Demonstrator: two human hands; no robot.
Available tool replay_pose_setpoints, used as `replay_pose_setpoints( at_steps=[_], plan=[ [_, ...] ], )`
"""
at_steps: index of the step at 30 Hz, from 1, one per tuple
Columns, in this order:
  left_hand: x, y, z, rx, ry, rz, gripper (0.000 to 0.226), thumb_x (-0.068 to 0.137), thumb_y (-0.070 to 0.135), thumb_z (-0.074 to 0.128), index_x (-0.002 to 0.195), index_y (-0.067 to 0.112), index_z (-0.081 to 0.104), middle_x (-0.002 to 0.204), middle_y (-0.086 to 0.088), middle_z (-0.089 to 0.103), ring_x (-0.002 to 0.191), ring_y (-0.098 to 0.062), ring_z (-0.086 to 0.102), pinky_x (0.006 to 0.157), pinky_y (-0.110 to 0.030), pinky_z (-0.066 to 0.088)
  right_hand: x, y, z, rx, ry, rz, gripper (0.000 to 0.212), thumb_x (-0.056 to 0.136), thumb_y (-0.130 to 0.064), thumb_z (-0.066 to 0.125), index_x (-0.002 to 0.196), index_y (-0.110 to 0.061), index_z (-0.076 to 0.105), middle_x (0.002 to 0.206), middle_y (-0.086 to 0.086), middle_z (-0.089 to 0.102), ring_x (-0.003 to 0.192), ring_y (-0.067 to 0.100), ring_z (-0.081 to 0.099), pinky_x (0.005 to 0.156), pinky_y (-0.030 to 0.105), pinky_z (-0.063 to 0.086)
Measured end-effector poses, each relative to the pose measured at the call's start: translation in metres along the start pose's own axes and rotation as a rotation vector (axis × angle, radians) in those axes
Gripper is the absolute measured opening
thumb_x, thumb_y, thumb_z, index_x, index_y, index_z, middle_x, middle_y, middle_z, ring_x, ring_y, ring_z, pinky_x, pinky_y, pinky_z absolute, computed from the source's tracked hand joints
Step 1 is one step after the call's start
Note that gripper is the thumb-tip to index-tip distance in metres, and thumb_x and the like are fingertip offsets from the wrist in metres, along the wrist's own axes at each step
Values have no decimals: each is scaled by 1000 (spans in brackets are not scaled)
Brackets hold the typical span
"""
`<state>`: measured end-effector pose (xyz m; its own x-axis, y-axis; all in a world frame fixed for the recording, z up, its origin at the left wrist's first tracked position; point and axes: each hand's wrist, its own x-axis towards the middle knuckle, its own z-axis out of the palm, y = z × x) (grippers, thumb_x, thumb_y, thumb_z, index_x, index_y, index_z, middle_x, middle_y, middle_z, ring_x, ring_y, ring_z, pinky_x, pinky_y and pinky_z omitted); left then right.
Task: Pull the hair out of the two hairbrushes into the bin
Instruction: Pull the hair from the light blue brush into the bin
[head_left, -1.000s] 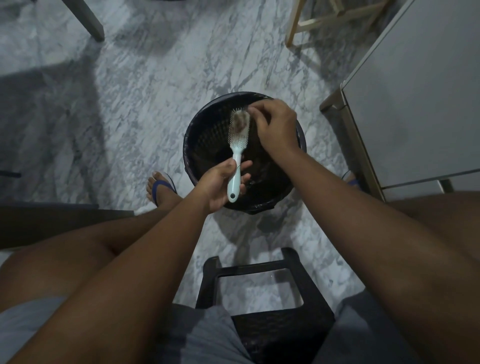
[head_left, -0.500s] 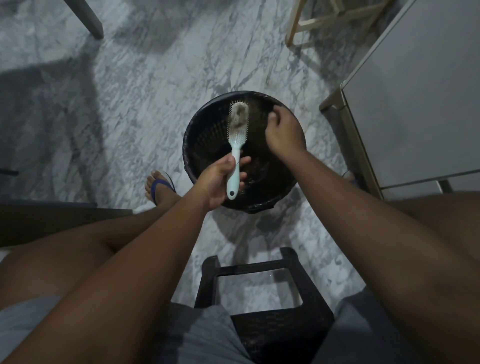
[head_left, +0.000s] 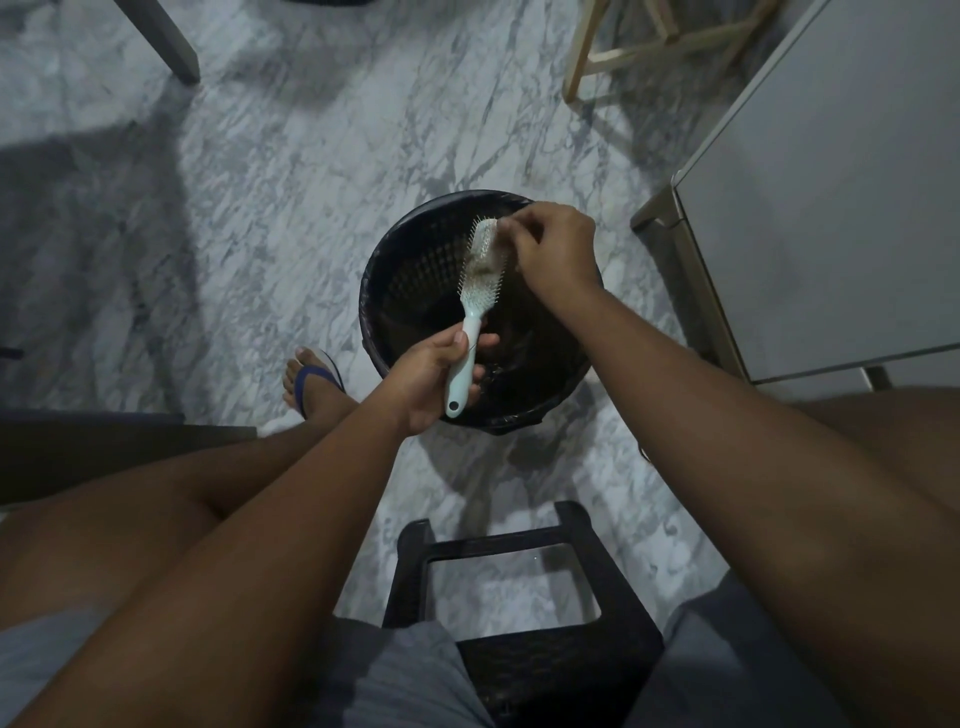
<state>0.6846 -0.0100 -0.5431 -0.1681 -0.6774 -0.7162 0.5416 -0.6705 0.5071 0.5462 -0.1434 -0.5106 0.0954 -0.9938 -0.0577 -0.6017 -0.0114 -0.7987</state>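
I see the left hand (head_left: 423, 382) gripping the brush (head_left: 477, 291) by the lower part of its pale handle. Its fingers (head_left: 457, 340) are wrapped round the handle, the thumb lies across the front, and the handle's end sticks out below the palm. The brush stands nearly upright over the open mouth of the bin (head_left: 415, 270), leaning a little to the right with its bristles turned toward the right hand (head_left: 556, 249).

A greyish mat of hair (head_left: 475, 264) sits in the bristles on the upper half of the head. The right hand comes in from the right with its fingers (head_left: 511, 235) curled, thumb and forefinger pressed together on the hair at the far tip of the head. The rest of that hand hangs above the bin's right rim. The two hands are apart, one at each end of the brush.

Inside the bin I can make out a dark liner and a lattice wall. What lies at the bottom is too dark to tell. The bin stands on a marble floor (head_left: 260, 182), beside a foot in a blue sandal (head_left: 311, 382). A black stool (head_left: 519, 535) is nearest me, between the knees. A grey cabinet (head_left: 831, 182) stands to the right.
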Motion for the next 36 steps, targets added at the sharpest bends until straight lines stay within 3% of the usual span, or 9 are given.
replay_pose_setpoints(
  at_steps=[9, 12, 16, 18, 21, 24, 27, 30, 36],
  plan=[
    [0, -3, -13, -211, 131, 55, 29, 106, 21, 36, 125, 17, 57, 109, 0, 62, 61, -9, 50, 51, -21, 45, 18, -11, -24, 295, 453, -81, 15, 102, -22, 52, 90, -13, 49, 83, 2, 71, 71, 10, 67, 63, 17, 49],
    [-4, 1, -16, -184, 103, 69, 27, 105, 19, 35, 121, 19, 58, 110, 0, 62, 60, -10, 49, 51, -22, 44, 18, 9, -22, 11, 113, 88, 2, 99, -13, 51, 98, -11, 52, 95, 7, 64, 86, 19, 61, 70, 26, 44],
    [-7, 6, -14, -174, 54, 62, 26, 105, 21, 37, 121, 19, 58, 111, 0, 62, 58, -10, 51, 52, -23, 44, 3, 38, -4, -644, -652, 309, 53, 88, -11, 62, 138, -5, 44, 138, 24, 48, 124, 42, 51, 104, 46, 47],
    [-6, 7, -15, -163, 27, 44, 30, 105, 21, 39, 129, 19, 56, 109, 1, 62, 59, -10, 50, 52, -22, 44, -6, 37, 1, -585, -652, 224, 86, 82, -15, 71, 153, -12, 24, 152, 24, 33, 136, 44, 39, 112, 52, 39],
    [-5, 7, -14, -132, -15, 17, 37, 103, 19, 40, 139, 17, 50, 104, 1, 63, 60, -10, 50, 50, -22, 44, -7, 29, 7, -247, -549, 43, 118, 76, -22, 84, 160, -19, 2, 161, 14, 26, 145, 31, 32, 118, 40, 32],
    [-5, 7, -9, -115, -25, 7, 38, 103, 19, 40, 140, 18, 50, 103, 1, 63, 59, -10, 49, 49, -22, 44, -2, 19, 16, -19, -510, 85, 99, 74, -30, 82, 156, -19, 27, 135, 7, 57, 109, 23, 64, 97, 38, 54],
    [-4, 7, -7, -130, -14, 12, 37, 102, 19, 42, 138, 18, 51, 105, 0, 64, 60, -10, 48, 49, -22, 44, 1, 17, 16, -95, -444, -2, 16, 93, -26, 64, 97, -14, 74, 85, 5, 73, 72, 15, 65, 76, 37, 57],
    [-2, 7, -9, -183, 2, 30, 32, 102, 19, 41, 131, 17, 56, 105, 1, 64, 59, -10, 49, 49, -21, 44, 3, 17, 11, 15, -252, 39, 32, 103, -20, 48, 82, -14, 72, 69, -5, 63, 59, 2, 52, 65, 25, 42],
    [0, 5, -5, -231, 33, 74, 28, 103, 15, 39, 123, 15, 58, 103, 0, 63, 58, -9, 48, 49, -19, 41, 4, 38, 18, 302, 56, 332, 38, 104, -33, 37, 70, -28, 54, 65, -4, 51, 65, 19, 50, 67, 44, 51]
  ],
)
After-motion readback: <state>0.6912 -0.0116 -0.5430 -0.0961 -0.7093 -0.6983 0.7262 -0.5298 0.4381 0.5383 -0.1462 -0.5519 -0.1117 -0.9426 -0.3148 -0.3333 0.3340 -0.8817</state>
